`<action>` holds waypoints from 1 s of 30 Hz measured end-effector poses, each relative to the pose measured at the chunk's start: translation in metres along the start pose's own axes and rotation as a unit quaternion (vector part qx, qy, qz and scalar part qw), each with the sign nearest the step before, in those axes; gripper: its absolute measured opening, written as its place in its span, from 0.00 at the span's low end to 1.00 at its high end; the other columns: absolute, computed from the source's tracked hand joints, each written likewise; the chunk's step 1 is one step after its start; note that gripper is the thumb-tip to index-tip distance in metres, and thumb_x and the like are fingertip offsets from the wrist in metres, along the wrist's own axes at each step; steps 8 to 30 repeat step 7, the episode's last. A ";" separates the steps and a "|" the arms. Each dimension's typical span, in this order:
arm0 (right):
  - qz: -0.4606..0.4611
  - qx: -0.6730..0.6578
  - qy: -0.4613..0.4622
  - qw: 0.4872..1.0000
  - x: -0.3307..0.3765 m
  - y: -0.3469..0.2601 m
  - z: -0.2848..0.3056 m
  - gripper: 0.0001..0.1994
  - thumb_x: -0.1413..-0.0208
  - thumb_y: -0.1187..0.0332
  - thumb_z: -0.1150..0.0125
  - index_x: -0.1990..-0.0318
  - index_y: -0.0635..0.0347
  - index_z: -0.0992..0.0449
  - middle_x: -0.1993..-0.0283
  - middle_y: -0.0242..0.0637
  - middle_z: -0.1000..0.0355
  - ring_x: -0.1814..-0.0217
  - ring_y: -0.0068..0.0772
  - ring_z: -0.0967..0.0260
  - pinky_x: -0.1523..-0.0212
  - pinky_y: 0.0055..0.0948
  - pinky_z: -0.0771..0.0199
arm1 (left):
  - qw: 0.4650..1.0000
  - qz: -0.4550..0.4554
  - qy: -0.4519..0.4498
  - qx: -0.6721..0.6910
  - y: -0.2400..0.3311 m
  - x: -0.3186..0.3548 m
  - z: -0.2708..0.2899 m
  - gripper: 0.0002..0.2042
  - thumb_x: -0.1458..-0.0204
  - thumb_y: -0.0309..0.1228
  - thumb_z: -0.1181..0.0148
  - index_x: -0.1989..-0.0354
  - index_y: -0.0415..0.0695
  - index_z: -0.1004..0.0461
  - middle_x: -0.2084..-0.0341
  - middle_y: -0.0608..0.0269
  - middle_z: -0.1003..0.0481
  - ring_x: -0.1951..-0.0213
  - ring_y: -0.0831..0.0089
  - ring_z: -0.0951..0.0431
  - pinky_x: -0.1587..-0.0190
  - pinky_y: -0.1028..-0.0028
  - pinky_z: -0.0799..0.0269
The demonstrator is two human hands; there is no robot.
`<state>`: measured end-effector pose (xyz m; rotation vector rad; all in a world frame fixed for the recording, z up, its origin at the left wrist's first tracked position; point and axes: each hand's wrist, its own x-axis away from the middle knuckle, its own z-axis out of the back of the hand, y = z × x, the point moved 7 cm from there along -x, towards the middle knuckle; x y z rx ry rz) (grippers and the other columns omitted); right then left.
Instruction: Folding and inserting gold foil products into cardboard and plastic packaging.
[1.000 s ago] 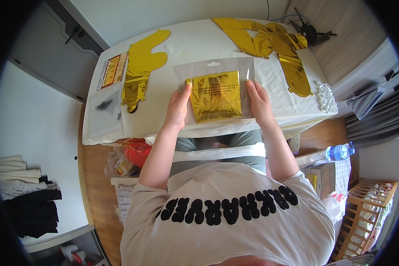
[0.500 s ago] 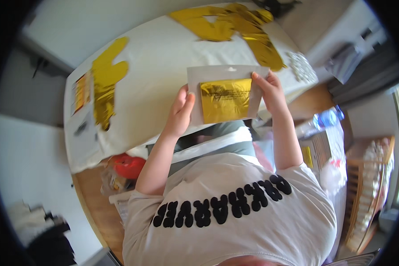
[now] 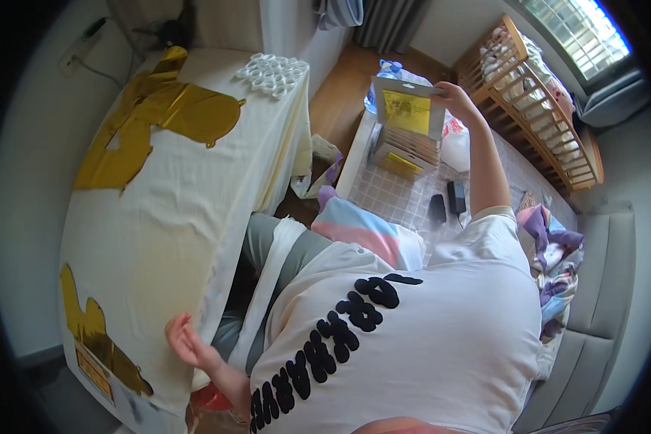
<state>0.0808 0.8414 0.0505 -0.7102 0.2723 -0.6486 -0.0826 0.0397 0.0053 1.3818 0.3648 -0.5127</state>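
My right hand (image 3: 457, 101) is stretched out to the right, holding a clear packet with a gold foil sheet inside (image 3: 408, 110) by its upper corner, above a small stack of similar packets (image 3: 405, 150) on a low white gridded surface (image 3: 394, 199). My left hand (image 3: 188, 343) hangs loose and empty beside the edge of the white-covered table (image 3: 173, 239), fingers curled slightly apart. Gold foil balloon shapes (image 3: 159, 116) lie flat on the table's far end, and another gold shape (image 3: 94, 336) lies near its close end.
A white bubble-like tray (image 3: 273, 72) sits at the table's far corner. Two dark small devices (image 3: 447, 202) lie on the gridded surface. A wooden crib (image 3: 550, 116) stands to the right, a water bottle (image 3: 385, 72) on the floor, a grey sofa with cloths (image 3: 593, 289) beyond.
The view swung right. My left hand let go of the packet and dropped to the table edge; my right hand carried the packet away from the table, over the stack.
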 end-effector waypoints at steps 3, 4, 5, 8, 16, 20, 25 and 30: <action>-0.017 0.008 0.050 0.999 0.015 0.057 0.024 0.14 0.39 0.71 0.30 0.48 0.64 0.21 0.58 0.32 0.22 0.54 0.24 0.28 0.49 0.27 0.28 | 0.991 0.015 0.128 -0.025 -0.009 -0.001 0.037 0.12 0.31 0.27 0.50 0.45 0.35 0.27 0.56 0.57 0.25 0.55 0.70 0.26 0.48 0.70 0.30; -0.037 -0.026 0.071 0.996 0.020 0.075 0.026 0.14 0.39 0.71 0.30 0.48 0.64 0.21 0.57 0.32 0.22 0.54 0.24 0.27 0.49 0.27 0.28 | 0.992 0.013 0.126 -0.025 -0.010 -0.003 0.039 0.12 0.31 0.27 0.50 0.45 0.35 0.27 0.56 0.57 0.25 0.55 0.70 0.26 0.48 0.70 0.30; -0.057 -0.059 0.093 0.992 0.025 0.095 0.027 0.14 0.39 0.71 0.30 0.48 0.63 0.21 0.57 0.32 0.22 0.54 0.25 0.27 0.49 0.27 0.27 | 0.988 0.040 0.150 -0.014 -0.015 -0.003 0.044 0.12 0.30 0.29 0.50 0.45 0.35 0.27 0.57 0.57 0.25 0.56 0.70 0.27 0.49 0.70 0.31; -0.072 -0.064 0.131 0.987 0.029 0.125 0.034 0.15 0.39 0.65 0.29 0.48 0.60 0.20 0.58 0.33 0.20 0.56 0.23 0.26 0.54 0.25 0.26 | 0.983 0.065 0.171 0.000 -0.021 -0.006 0.046 0.13 0.30 0.30 0.49 0.45 0.35 0.27 0.58 0.58 0.25 0.56 0.71 0.28 0.49 0.71 0.33; -0.072 -0.064 0.131 0.987 0.029 0.125 0.034 0.15 0.39 0.65 0.29 0.48 0.60 0.20 0.58 0.33 0.20 0.56 0.23 0.26 0.54 0.25 0.26 | 0.983 0.065 0.171 0.000 -0.021 -0.006 0.046 0.13 0.30 0.30 0.49 0.45 0.35 0.27 0.58 0.58 0.25 0.56 0.71 0.28 0.49 0.71 0.33; -0.072 -0.064 0.131 0.987 0.029 0.125 0.034 0.15 0.39 0.65 0.29 0.48 0.60 0.20 0.58 0.33 0.20 0.56 0.23 0.26 0.54 0.25 0.26 | 0.983 0.065 0.171 0.000 -0.021 -0.006 0.046 0.13 0.30 0.30 0.49 0.45 0.35 0.27 0.58 0.58 0.25 0.56 0.71 0.28 0.49 0.71 0.33; -0.072 -0.064 0.131 0.987 0.029 0.125 0.034 0.15 0.39 0.65 0.29 0.48 0.60 0.20 0.58 0.33 0.20 0.56 0.23 0.26 0.54 0.25 0.26 | 0.983 0.065 0.171 0.000 -0.021 -0.006 0.046 0.13 0.30 0.30 0.49 0.45 0.35 0.27 0.58 0.58 0.25 0.56 0.71 0.28 0.49 0.71 0.33; -0.072 -0.064 0.131 0.987 0.029 0.125 0.034 0.15 0.39 0.65 0.29 0.48 0.60 0.20 0.58 0.33 0.20 0.56 0.23 0.26 0.54 0.25 0.26 | 0.983 0.065 0.171 0.000 -0.021 -0.006 0.046 0.13 0.30 0.30 0.49 0.45 0.35 0.27 0.58 0.58 0.25 0.56 0.71 0.28 0.49 0.71 0.33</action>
